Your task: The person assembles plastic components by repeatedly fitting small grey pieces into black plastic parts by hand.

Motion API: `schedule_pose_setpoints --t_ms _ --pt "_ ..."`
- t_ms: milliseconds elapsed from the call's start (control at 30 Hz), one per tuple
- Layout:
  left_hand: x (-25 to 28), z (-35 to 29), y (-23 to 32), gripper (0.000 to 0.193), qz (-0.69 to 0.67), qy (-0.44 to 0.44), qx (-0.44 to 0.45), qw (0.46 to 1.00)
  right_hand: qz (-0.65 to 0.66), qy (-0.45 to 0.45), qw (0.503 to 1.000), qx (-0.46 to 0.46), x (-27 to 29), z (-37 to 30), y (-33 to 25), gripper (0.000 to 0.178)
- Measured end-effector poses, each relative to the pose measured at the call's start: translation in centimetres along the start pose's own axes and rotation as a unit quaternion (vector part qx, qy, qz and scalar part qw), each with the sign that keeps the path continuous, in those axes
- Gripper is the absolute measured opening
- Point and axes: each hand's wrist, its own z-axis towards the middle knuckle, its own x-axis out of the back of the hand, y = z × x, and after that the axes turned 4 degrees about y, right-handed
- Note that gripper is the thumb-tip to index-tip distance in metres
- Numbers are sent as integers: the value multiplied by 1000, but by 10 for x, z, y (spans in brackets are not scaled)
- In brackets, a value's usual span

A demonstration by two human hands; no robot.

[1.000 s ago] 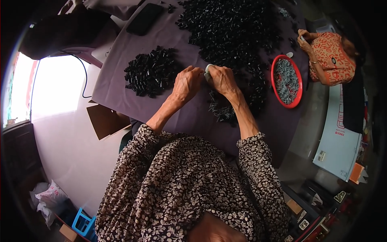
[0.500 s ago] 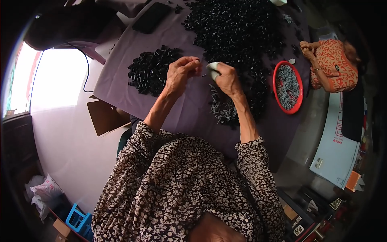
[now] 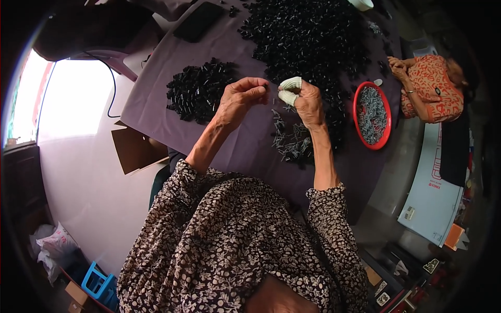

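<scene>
Over the cloth-covered table, my left hand (image 3: 241, 101) pinches a small black plastic piece (image 3: 265, 86) between thumb and forefinger. Facing it, a short gap away, is my right hand (image 3: 309, 104), with pale ribbed covers on its thumb and forefinger. Those two fingertips come together, but whatever they hold is too small to make out. A loose heap of small grey metal pins or screws (image 3: 293, 142) lies just below my right hand. Beyond both hands spreads a large pile of black pieces (image 3: 308, 41). A smaller black pile (image 3: 195, 93) sits left of my left hand.
To the right stands a red oval basin (image 3: 387, 127) filled with similar metal pieces. A person in an orange patterned top (image 3: 436, 86) sits at the table's right side. At the far left of the purple tablecloth (image 3: 156, 112) lies a dark flat object (image 3: 199, 22). An open cardboard box (image 3: 133, 148) stands below the left edge.
My right hand has shifted slightly right and turned, showing both finger covers. My left hand has moved a little right, the black piece now visible at its fingertips.
</scene>
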Motion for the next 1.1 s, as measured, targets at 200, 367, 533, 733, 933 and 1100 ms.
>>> schedule_pose_setpoints --t_ms 200,367,533,733,933,1100 --pt "-11 -2 -5 15 67 -18 3 998 9 -17 1000 2 3 -6 -23 19" --pt "-12 -4 -5 15 108 -25 -10 994 -33 -39 999 10 3 -10 -26 29" --pt "-15 -5 -2 16 171 -34 -29 984 -67 -53 996 13 4 -11 -27 32" --pt "-17 -9 3 17 293 -41 -88 951 -139 -78 987 19 9 -5 -26 34" --pt "-19 -10 0 19 335 -57 -106 934 -21 -147 981 -124 16 0 -31 36" --pt "-23 -14 -2 19 405 -64 -137 902 46 -88 987 -128 14 -16 -19 33"
